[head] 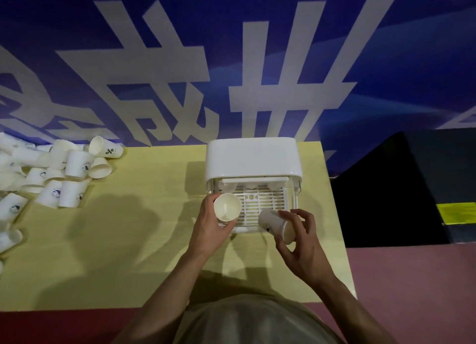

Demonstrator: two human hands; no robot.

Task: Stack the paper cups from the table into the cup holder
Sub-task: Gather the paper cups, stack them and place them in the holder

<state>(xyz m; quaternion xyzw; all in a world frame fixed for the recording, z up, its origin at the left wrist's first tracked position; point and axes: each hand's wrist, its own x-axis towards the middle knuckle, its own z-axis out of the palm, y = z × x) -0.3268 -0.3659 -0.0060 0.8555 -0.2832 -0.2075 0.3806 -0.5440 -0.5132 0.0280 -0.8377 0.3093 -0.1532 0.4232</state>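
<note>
Holding one paper cup (227,206) upright in our left hand (209,225) and another cup (277,225) tipped sideways, pinched in our right hand (298,236), we hover over the cup holder (253,163). Light, crushable walls: we judge gentle side grips best. More cups (51,176) lie heaped far left.

Open tabletop in the middle, clutter at both ends.
The table (134,215) lies bare between the cup pile (51,173) at left and the holder (253,163) at right; the wall (231,60) closes off the back.
</note>
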